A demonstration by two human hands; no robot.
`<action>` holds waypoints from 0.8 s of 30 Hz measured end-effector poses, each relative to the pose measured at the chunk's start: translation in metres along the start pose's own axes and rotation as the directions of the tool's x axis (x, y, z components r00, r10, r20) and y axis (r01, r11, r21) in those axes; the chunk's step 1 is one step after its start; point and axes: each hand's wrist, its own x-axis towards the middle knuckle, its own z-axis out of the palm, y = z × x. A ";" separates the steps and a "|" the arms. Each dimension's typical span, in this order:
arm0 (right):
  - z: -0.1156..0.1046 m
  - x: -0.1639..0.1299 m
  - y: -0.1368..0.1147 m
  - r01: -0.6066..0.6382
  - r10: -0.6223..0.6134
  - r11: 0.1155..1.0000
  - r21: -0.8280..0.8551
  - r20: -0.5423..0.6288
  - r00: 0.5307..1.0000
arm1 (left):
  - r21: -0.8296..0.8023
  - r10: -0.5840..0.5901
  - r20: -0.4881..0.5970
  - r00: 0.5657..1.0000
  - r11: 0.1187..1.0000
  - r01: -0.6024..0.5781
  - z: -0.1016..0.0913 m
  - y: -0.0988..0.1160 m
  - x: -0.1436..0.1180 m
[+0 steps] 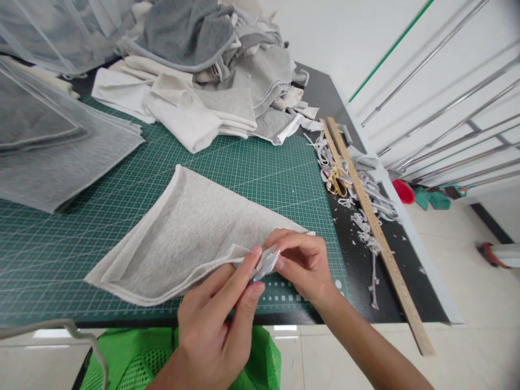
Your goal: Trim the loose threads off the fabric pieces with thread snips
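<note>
A light grey folded piece of fabric [195, 227] lies on the green cutting mat [117, 179], its near right edge between my hands. My left hand [221, 319] is closed, thumb and fingers pinching a small whitish piece [267, 262] with a bluish bit at its lower end. What this piece is I cannot make out. My right hand [303, 262] is closed too, with thumb and forefinger at the other side of the same whitish piece, over the fabric's edge. Its other fingers curl in, and the corner of the fabric shows just beyond them.
Grey and white fabric pieces [244, 70] are heaped at the back. Dark grey folded fabric [60, 157] lies at left. Gold-handled scissors [336, 182], scraps and a wooden ruler [377, 233] overhanging the table's front edge are at right. Below is a green basket [142, 368].
</note>
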 end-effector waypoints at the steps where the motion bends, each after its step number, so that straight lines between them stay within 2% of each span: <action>1: 0.000 0.000 0.000 0.002 -0.002 1.000 0.002 0.002 1.000 | 0.002 0.001 0.003 1.000 1.000 -0.001 -0.001 0.000 0.000; 13: 0.000 0.000 0.000 0.004 -0.004 1.000 -0.021 -0.003 1.000 | 0.010 -0.002 0.087 0.996 1.000 0.001 -0.014 -0.004 0.006; 20: -0.001 0.001 -0.001 0.005 -0.006 0.999 -0.051 -0.019 1.000 | 0.033 -0.049 0.071 0.996 0.998 0.047 -0.022 -0.008 0.007; 24: 0.000 0.001 -0.001 0.014 -0.016 0.997 -0.073 -0.020 1.000 | 0.081 -0.004 0.076 0.997 0.997 -0.002 -0.028 -0.009 0.007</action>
